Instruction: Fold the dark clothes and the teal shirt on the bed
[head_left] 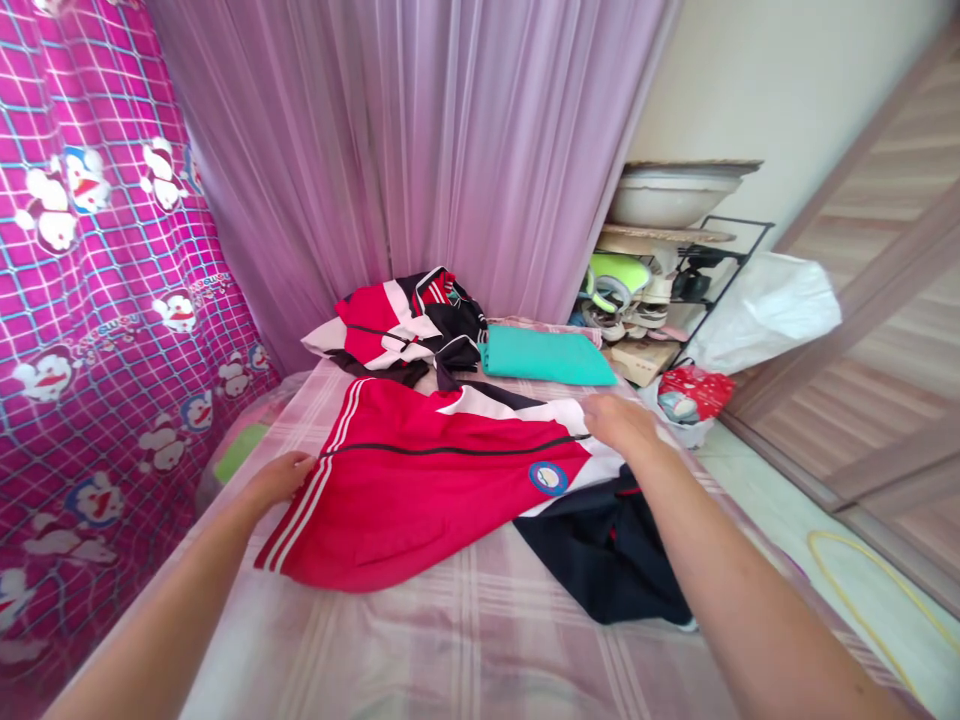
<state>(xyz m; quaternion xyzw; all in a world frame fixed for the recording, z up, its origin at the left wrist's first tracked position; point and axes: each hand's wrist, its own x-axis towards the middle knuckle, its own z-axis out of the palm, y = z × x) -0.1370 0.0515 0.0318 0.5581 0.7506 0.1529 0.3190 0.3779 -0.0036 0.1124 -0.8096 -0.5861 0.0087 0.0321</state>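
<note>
A red, white and black zip-up jacket (435, 490) lies spread on its side, with its dark zip running left to right and a round blue badge near the collar end. My left hand (286, 476) pinches the striped hem at the zip's lower end. At the other end, my right hand (619, 424) has its fingers closed on the white part by the collar; the fingertips are partly hidden. One dark sleeve is folded out toward me under my right forearm. Behind the jacket lie a crumpled pile of similar clothes (375, 325) and a folded teal cloth (546, 356).
All this rests on a pink checked cover (420, 650). A purple curtain (450, 150) hangs behind, and a pink patterned curtain (112, 330) on the left. To the right are a rack of shoes and basins (675, 200), white bags (780, 310) and a wooden door (885, 300).
</note>
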